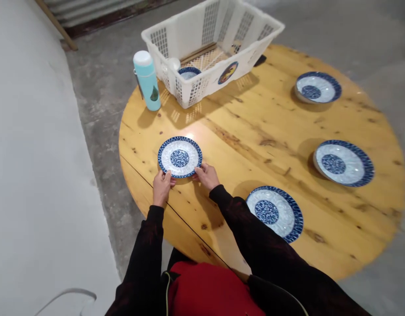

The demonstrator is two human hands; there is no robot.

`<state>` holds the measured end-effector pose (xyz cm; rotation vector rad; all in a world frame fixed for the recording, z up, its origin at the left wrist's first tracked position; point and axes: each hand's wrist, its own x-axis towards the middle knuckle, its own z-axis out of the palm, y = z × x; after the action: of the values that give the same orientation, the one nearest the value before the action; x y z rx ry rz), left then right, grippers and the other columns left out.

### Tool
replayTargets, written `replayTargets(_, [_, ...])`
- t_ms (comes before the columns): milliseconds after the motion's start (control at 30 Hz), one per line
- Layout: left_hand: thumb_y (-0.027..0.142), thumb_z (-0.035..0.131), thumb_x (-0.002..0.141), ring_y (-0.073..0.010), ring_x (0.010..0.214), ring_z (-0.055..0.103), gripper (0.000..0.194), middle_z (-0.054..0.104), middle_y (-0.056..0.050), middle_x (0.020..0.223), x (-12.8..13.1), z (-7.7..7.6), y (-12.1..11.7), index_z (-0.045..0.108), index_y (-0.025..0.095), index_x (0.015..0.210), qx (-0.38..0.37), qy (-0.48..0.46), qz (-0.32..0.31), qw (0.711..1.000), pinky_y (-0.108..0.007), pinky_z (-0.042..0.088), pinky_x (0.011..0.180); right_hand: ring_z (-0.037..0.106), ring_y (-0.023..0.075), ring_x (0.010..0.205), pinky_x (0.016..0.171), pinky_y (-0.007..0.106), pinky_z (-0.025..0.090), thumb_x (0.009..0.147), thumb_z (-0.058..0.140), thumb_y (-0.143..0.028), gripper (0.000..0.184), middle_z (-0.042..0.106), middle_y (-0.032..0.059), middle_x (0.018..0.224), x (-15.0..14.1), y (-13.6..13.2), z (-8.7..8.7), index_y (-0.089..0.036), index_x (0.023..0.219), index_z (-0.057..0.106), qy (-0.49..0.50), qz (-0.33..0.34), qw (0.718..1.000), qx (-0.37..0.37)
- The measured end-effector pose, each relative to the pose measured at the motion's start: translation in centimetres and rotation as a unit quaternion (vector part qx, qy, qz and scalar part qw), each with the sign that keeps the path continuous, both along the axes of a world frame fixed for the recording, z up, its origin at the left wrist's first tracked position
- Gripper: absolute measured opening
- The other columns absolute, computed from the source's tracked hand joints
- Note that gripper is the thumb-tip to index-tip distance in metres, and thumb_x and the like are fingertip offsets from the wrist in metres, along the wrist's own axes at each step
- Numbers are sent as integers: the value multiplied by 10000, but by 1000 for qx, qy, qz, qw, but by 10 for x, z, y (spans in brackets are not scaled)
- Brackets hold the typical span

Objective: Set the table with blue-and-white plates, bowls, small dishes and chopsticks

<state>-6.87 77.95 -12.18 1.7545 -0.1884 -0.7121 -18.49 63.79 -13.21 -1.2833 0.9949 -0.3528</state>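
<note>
A blue-and-white patterned plate (pixel 179 158) is at the left part of the round wooden table, with both my hands on its near rim. My left hand (pixel 162 188) pinches the rim at the near left, thumb on top. On the near right, my right hand (pixel 206 175) grips the same rim, its thumb over the edge and fingers below. Whether the plate touches the table I cannot tell. Close to my right forearm lies a similar blue-rimmed dish (pixel 275 213), partly covered by the sleeve.
Two more blue-rimmed bowls, a far one (pixel 317 87) and a nearer one (pixel 344 163), stand on the right of the wooden table (pixel 235 131). A white plastic basket (pixel 202 83) at the back holds another blue-rimmed dish (pixel 189 73). Beside it stands a light-blue bottle (pixel 147 83).
</note>
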Motion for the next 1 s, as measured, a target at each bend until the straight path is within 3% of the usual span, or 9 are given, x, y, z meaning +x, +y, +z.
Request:
replayTargets(233, [493, 668, 813, -143, 592, 688, 339, 657, -8, 698, 5, 3, -3, 542, 179, 837, -2, 9, -16, 1000, -225, 558, 529, 683, 165, 567, 531, 252, 585, 784, 632, -363, 187, 658, 1, 628, 3, 12, -7, -188, 804, 568, -51, -33, 998, 12])
replayTargets(633, [443, 626, 858, -150, 659, 716, 293, 685, -31, 753, 6, 8, -6, 570, 166, 933, 10, -3, -52, 999, -203, 557, 547, 651, 116, 547, 529, 201, 551, 849, 597, -259, 96, 646, -11, 626, -4, 6, 1, -169, 818, 585, -40, -18, 999, 17])
replayTargets(767, [424, 619, 861, -143, 636, 709, 267, 688, -28, 737, 6, 9, -8, 574, 166, 912, 8, -8, -51, 999, -203, 552, 551, 626, 98, 535, 524, 203, 535, 841, 592, -218, 112, 640, -20, 669, -24, 31, 3, -159, 936, 585, -58, -56, 994, 68])
replayTargets(1000, [434, 629, 842, -145, 627, 707, 285, 691, -32, 739, 8, 10, -11, 589, 164, 922, -1, -18, -56, 998, -208, 543, 555, 612, 96, 538, 520, 216, 521, 808, 565, -183, 199, 652, -16, 690, -49, 96, 3, -147, 1003, 580, -69, -54, 985, 149])
